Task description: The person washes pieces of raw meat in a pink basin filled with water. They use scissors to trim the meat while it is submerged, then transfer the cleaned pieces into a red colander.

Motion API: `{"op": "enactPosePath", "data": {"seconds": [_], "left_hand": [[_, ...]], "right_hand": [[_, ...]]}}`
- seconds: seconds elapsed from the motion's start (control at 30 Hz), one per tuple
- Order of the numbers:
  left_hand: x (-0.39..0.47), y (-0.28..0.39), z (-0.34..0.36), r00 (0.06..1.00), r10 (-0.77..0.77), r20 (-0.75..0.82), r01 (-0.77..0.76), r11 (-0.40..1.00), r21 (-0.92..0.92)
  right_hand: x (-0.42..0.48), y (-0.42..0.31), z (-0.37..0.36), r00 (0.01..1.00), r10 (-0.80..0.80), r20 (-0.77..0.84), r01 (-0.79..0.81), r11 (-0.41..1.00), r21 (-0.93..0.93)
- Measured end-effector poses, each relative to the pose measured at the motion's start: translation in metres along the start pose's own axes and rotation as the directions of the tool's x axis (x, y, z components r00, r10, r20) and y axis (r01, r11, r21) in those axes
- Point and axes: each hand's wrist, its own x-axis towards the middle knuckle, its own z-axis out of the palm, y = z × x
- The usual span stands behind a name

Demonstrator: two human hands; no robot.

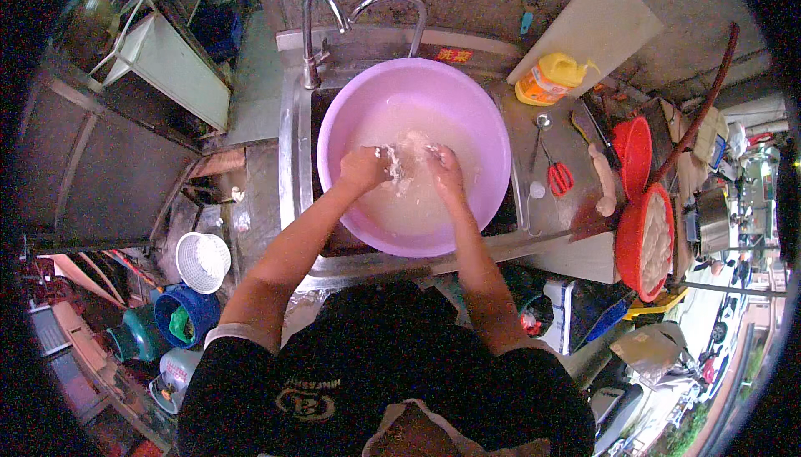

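Observation:
A large purple plastic basin (414,247) sits over the sink, partly filled with cloudy whitish water (413,207). Both of my hands are inside it. My left hand (366,168) is curled at the water's surface, with its fingertips turned away from view. Facing it across a short gap, my right hand (445,172) has bent fingers with wet white bits on them. Between the hands there are pale wet clumps or splashes (399,169); which of these they are is unclear. Whether either hand grips anything is hidden.
Two chrome faucets (311,50) rise behind the basin. On the right counter are a yellow jug (547,78), red-handled scissors (560,178), a ladle (543,121) and a red basin of pale contents (654,244). A white basket (203,263) stands at left.

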Motion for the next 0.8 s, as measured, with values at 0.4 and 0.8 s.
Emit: {"op": "enactPosePath", "data": {"seconds": [0.4, 0.8], "left_hand": [[-0.008, -0.002, -0.074, 0.974, 0.037, -0.225, -0.049, 0.998, -0.046], [-0.015, -0.006, -0.07, 0.993, -0.091, -0.08, 0.104, 0.98, 0.172]], "right_hand": [[-0.012, 0.088, 0.048, 0.946, 0.224, 0.235, 0.035, 0.65, -0.759], [-0.024, 0.135, 0.138, 0.915, 0.027, 0.402, 0.266, 0.708, -0.654]]}}
